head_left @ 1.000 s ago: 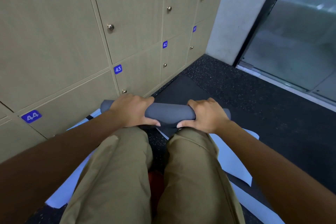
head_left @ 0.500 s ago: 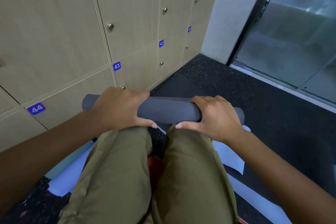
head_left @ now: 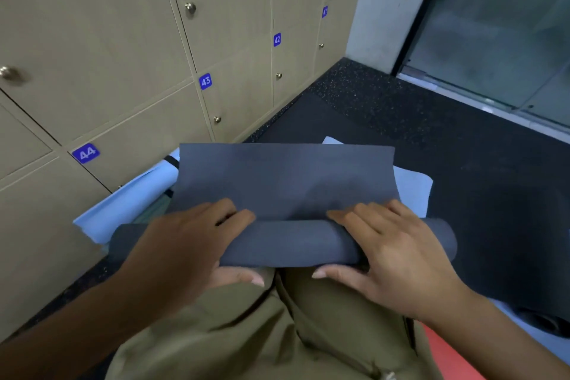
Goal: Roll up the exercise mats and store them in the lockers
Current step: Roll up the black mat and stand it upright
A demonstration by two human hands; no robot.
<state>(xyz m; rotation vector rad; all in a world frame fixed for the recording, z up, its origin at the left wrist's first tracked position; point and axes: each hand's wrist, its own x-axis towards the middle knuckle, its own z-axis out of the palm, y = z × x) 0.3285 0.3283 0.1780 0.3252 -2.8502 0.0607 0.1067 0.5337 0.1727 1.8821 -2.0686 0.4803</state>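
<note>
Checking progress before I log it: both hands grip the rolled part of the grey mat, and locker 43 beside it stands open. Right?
Not quite. The head view shows locker 43 closed. Both the left hand and right hand do grip the grey mat roll.

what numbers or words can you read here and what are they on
"44" on a blue tag on a lower locker door.
"43" on a blue tag on the next locker.
"42" on a blue tag farther along.
A fourth blue tag is too blurred to read.
</note>
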